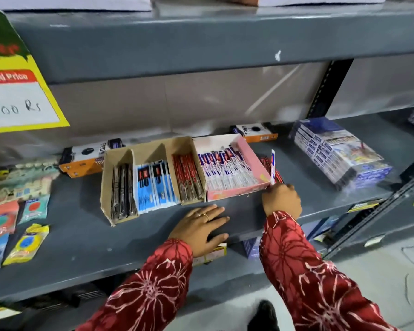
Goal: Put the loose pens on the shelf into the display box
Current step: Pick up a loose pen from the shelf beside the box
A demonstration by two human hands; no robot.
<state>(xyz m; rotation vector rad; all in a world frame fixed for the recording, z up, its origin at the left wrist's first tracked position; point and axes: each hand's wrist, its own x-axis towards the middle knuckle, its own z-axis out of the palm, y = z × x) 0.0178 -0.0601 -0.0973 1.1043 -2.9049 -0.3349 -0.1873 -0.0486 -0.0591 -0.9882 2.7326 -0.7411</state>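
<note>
Packets in orange, blue and yellow wrappers point(22, 237) lay at the far left of the grey metal shelf point(81, 235), under a yellow price card point(22, 101) hanging from the shelf above. Further right, an orange and white carton point(86, 158) rested behind a brown cardboard tray with three compartments point(151, 177), which held black, blue and red packaged pens in turn. Touching the tray's right side stood the pink cardboard display box point(251, 161), filled with a row of blue, red and white packaged pens point(227, 168).

In front of the two boxes, the left hand point(201, 228) lay flat on the shelf, fingers spread and holding nothing. The right hand point(282, 199), in a red floral sleeve point(294, 254), was closed around the lower end of one white and blue packaged pen point(272, 168), held upright just beside the display box's right wall. Behind that pen, a few loose red packaged pens point(268, 164) lay on the shelf against the box. Well to the right sat a shrink-wrapped stack of blue and white boxes point(339, 151).
</note>
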